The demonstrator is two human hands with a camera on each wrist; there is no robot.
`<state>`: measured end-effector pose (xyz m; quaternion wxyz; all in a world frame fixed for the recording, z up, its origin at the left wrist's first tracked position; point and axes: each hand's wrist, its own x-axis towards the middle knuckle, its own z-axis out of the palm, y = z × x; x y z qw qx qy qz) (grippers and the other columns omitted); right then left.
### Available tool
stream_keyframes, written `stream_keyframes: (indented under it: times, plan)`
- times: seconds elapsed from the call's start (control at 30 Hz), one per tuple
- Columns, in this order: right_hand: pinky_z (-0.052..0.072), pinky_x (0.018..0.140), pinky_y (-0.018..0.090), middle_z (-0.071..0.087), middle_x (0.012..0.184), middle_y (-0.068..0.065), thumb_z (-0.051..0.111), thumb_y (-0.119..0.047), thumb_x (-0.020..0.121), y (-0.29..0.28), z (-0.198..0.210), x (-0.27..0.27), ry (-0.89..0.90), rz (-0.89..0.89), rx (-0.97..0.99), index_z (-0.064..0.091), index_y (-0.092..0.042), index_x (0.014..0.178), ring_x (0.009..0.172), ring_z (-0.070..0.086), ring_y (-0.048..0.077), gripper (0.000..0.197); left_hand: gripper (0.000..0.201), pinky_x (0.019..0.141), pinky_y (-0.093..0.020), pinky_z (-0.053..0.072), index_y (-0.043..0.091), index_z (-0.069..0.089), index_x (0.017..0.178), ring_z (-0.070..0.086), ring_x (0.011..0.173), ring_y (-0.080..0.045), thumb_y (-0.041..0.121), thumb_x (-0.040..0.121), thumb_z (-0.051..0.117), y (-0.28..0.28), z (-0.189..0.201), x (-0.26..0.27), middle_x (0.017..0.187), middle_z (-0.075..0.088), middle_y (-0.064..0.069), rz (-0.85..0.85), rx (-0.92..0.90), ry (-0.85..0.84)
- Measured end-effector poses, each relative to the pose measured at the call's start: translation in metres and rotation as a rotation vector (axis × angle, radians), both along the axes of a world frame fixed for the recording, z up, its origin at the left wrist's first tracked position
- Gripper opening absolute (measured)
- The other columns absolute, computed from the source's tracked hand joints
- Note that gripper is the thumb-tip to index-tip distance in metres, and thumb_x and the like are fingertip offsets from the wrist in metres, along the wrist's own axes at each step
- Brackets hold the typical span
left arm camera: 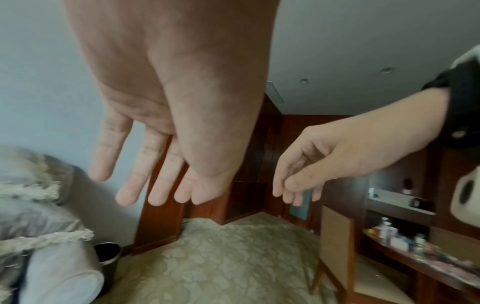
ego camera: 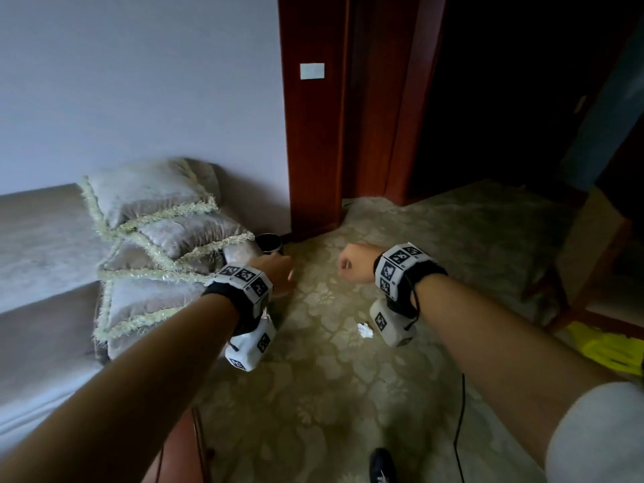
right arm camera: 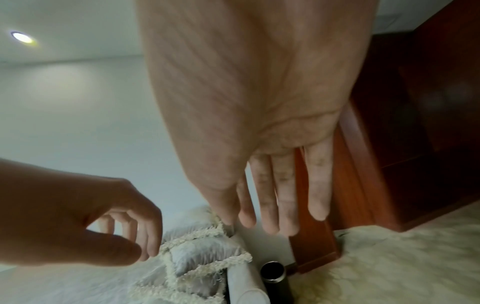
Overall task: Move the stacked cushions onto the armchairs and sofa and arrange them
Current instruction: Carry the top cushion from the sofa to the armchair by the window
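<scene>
Both hands hold nothing: left hand [ego camera: 278, 273] fingers [left arm camera: 130, 185] hang straight, right hand [ego camera: 355, 263] fingers [left arm camera: 291, 185] loosely curled. Just beside the left hand, grey velvet cushions with cream fringe [ego camera: 156, 245] lie stacked flat on the beige sofa's end [ego camera: 41, 238], fringed corners toward the doorway. Reaching appears underway; next, grasp the top cushion's edges.

Place: a furnished room, like a hotel room or a home lounge
Floor: pale carpet [ego camera: 348, 395] with a woven floral pattern; wall to wall
Seating: beige upholstered sofa [ego camera: 38, 245] piled with fringed cushions [ego camera: 156, 238]; wooden chair [left arm camera: 337, 242] with padded back
Woodwork: reddish door frame [ego camera: 313, 134]; built-in shelves [left arm camera: 400, 207] with bottles
Extras: small metal bin [ego camera: 269, 242]; recessed ceiling light [right arm camera: 22, 37]
</scene>
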<state>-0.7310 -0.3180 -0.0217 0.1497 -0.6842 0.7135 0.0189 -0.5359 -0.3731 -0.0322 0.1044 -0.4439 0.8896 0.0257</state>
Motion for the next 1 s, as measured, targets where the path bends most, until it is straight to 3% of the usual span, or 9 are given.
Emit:
stream_keyframes:
  times: [0.13,0.27,0.37,0.5,0.67,0.73,0.83,0.93,1.0]
  plan:
    - [0.053,0.088,0.040,0.069,0.103,0.006,0.059,-0.035,0.086,-0.089,-0.017,0.005,0.006,0.080,-0.024,0.068,-0.024,0.078,0.095,0.063,0.027,0.016,0.027,0.077,-0.036,0.045,0.014,0.061,0.108,0.058,0.107,-0.031,0.032,0.091,0.052,-0.063,-0.007,0.020,0.114,0.059,-0.008,0.132,0.013,-0.045]
    - [0.049,0.080,0.031,0.066,0.085,0.005,0.058,-0.029,0.091,-0.181,-0.012,0.015,0.022,0.201,0.006,0.067,-0.023,0.074,0.093,0.061,0.025,0.020,0.024,0.075,-0.035,0.051,0.018,0.063,0.103,0.062,0.101,-0.030,0.032,0.088,0.052,-0.129,-0.004,0.042,0.112,0.065,-0.007,0.264,-0.039,-0.027]
    - [0.051,0.082,0.032,0.068,0.087,0.007,0.059,-0.029,0.090,-0.253,-0.001,0.026,0.025,0.285,-0.003,0.071,-0.019,0.080,0.093,0.064,0.027,0.018,0.025,0.080,-0.037,0.052,0.016,0.062,0.108,0.062,0.100,-0.029,0.033,0.092,0.050,-0.173,0.010,0.057,0.111,0.064,-0.007,0.379,-0.051,-0.011]
    - [0.053,0.084,0.037,0.069,0.095,0.009,0.057,-0.026,0.088,-0.340,0.003,0.057,0.000,0.399,-0.012,0.073,-0.010,0.089,0.090,0.064,0.026,0.022,0.021,0.070,-0.031,0.046,0.017,0.059,0.108,0.058,0.088,-0.023,0.031,0.095,0.051,-0.229,0.021,0.080,0.111,0.064,-0.007,0.515,-0.082,-0.014]
    - [0.058,0.082,0.043,0.072,0.080,0.015,0.056,-0.025,0.089,-0.420,-0.008,0.102,-0.004,0.559,0.029,0.073,-0.004,0.082,0.081,0.069,0.032,0.028,0.027,0.077,-0.034,0.048,0.016,0.061,0.108,0.061,0.100,-0.027,0.036,0.094,0.049,-0.281,0.015,0.114,0.112,0.063,-0.008,0.628,-0.059,-0.102]
    - [0.057,0.084,0.044,0.074,0.085,0.013,0.055,-0.027,0.089,-0.449,-0.011,0.118,-0.007,0.594,0.043,0.074,-0.007,0.083,0.087,0.070,0.031,0.028,0.027,0.081,-0.036,0.050,0.017,0.062,0.108,0.060,0.102,-0.027,0.036,0.094,0.051,-0.304,0.010,0.129,0.113,0.062,-0.007,0.677,-0.041,-0.114]
    - [0.058,0.081,0.044,0.074,0.091,0.014,0.054,-0.025,0.090,-0.490,-0.015,0.142,-0.024,0.637,0.040,0.073,-0.009,0.088,0.086,0.070,0.030,0.025,0.025,0.084,-0.038,0.049,0.017,0.061,0.108,0.059,0.104,-0.028,0.035,0.093,0.052,-0.349,-0.001,0.150,0.114,0.060,-0.007,0.707,-0.005,-0.114]
    - [0.057,0.074,0.039,0.073,0.093,0.013,0.056,-0.024,0.094,-0.534,-0.021,0.163,-0.023,0.616,0.037,0.073,-0.007,0.094,0.077,0.068,0.027,0.024,0.022,0.075,-0.034,0.046,0.016,0.061,0.105,0.059,0.096,-0.026,0.032,0.093,0.052,-0.403,-0.012,0.173,0.111,0.061,-0.007,0.693,-0.003,-0.103]
    - [0.059,0.077,0.040,0.073,0.095,0.015,0.056,-0.024,0.093,-0.567,-0.026,0.177,0.003,0.610,0.053,0.073,-0.004,0.096,0.083,0.070,0.030,0.025,0.021,0.073,-0.032,0.044,0.016,0.061,0.105,0.059,0.095,-0.025,0.030,0.093,0.051,-0.440,-0.016,0.188,0.111,0.061,-0.006,0.667,0.000,-0.093]
